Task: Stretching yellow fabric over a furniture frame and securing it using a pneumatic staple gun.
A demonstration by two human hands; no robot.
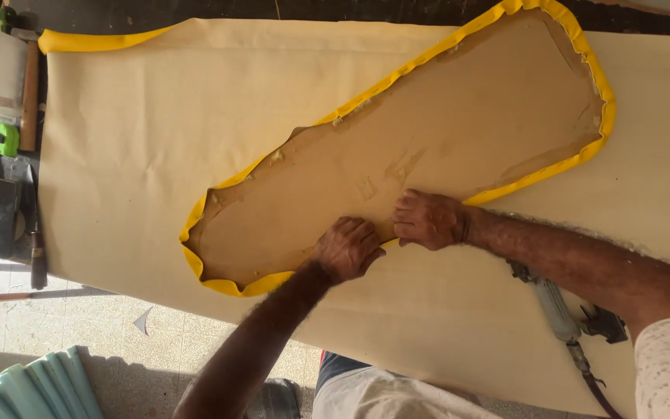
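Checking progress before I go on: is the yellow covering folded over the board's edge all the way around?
Folded over, wherever visible: yellow covering wraps the board rim; both hands hide one stretch.

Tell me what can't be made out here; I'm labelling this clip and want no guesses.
- Head view: yellow vinyl edge under the left hand and right hand, covered by both.
- Pneumatic stapler: front behind the right forearm, hose cut by the bottom edge.
- Tools at left: cropped, in shadow.
- Panel's far tip: cut by the top edge.
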